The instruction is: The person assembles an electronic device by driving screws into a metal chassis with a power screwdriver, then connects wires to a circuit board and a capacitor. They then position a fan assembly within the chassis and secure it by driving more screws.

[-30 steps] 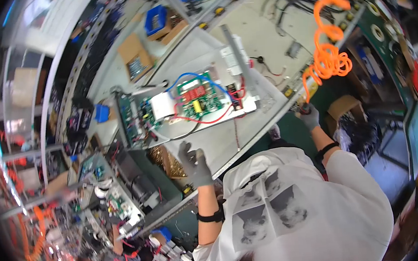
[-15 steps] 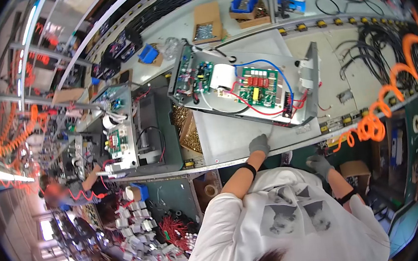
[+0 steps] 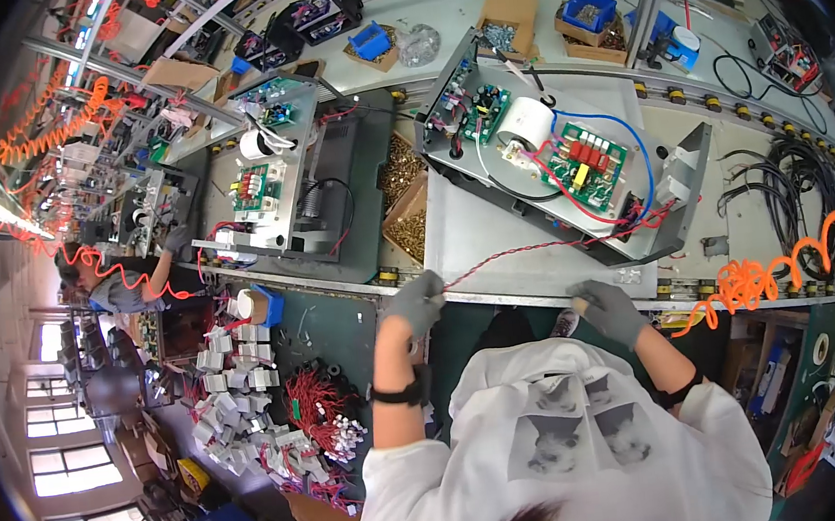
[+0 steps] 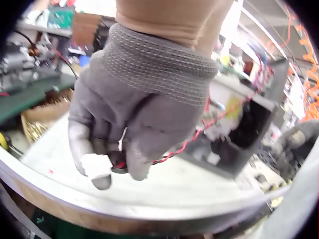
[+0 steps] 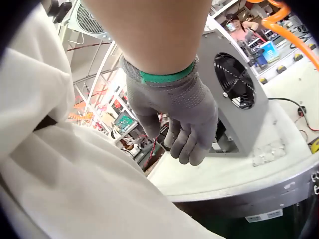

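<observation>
My gloved left hand (image 3: 416,306) pinches the end of a twisted red-and-black cable (image 3: 507,251) at the bench's front edge. A white connector (image 4: 97,166) shows at the fingertips in the left wrist view, beside a small black part. From there the cable runs right to a grey metal chassis (image 3: 697,183) that holds a green circuit board (image 3: 584,166), a white cylinder (image 3: 526,123) and blue and red wires. My gloved right hand (image 3: 611,312) is at the front edge below the chassis, fingers loosely curled, with nothing visible in it. A round fan (image 5: 234,80) sits in the chassis end wall.
A second opened unit (image 3: 264,180) stands on the left, near boxes of brass-coloured fasteners (image 3: 406,223). An orange coiled hose (image 3: 751,279) hangs at right beside black cables (image 3: 792,186). Blue bins (image 3: 589,9) line the back. Another person (image 3: 128,285) works at far left.
My left hand reached the cable at the bench edge and drew it left, so it now stretches out. The right hand left the end of the orange hose and came up to the edge.
</observation>
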